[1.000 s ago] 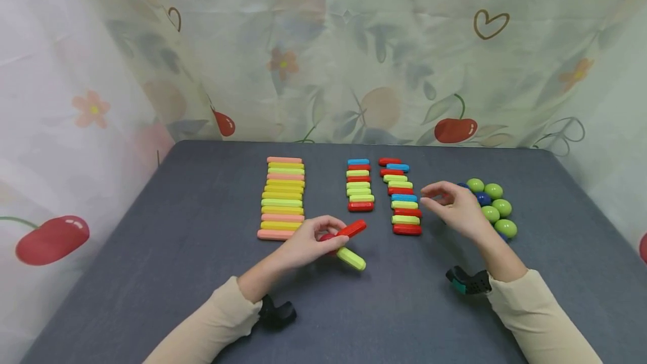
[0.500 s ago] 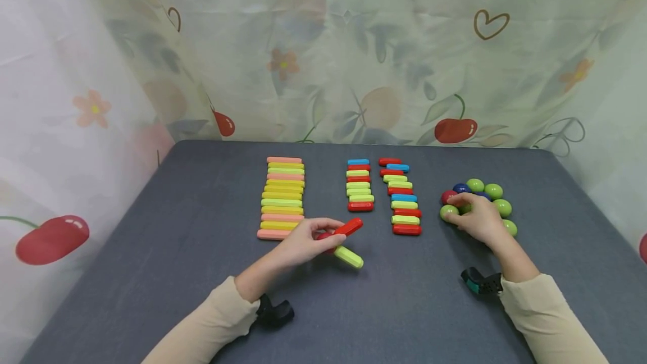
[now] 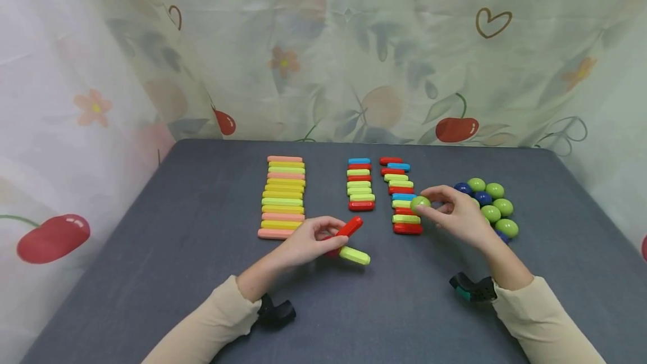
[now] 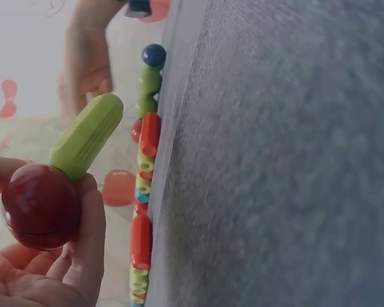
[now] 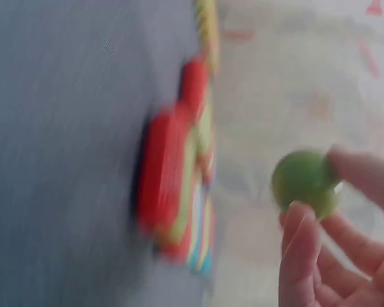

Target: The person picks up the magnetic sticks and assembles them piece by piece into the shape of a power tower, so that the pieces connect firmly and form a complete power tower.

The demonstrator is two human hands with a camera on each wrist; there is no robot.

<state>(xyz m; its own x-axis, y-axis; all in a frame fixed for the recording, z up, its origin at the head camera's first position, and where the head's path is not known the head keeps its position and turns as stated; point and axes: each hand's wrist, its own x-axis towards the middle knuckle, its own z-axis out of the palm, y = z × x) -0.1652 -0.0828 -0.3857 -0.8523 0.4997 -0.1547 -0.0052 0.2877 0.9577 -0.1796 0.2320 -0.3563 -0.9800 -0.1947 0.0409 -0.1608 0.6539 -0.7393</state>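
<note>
My left hand [image 3: 303,243] grips a dark red ball [image 4: 41,206], held over the table in front of the long sticks. A red stick [image 3: 350,226] and a light green stick [image 3: 355,255] stick out from the ball at different angles. On the right, my right hand [image 3: 462,215] pinches a light green ball [image 3: 420,203] between thumb and fingertips. In the head view this ball overlaps the right end of the column of short sticks [image 3: 406,219]. The right wrist view shows the same green ball [image 5: 305,183] raised off the table, slightly blurred.
Long pink, yellow and green sticks [image 3: 282,201] lie in a column at the left. Another column of short red, green and blue sticks [image 3: 359,184] is in the middle. Several green and blue balls [image 3: 502,206] are grouped at the right. A printed curtain [image 3: 349,72] hangs behind the table.
My right hand reached right to the group of balls, took a green ball and brought it back left. My left hand stays nearly in place; its green stick has tilted slightly.
</note>
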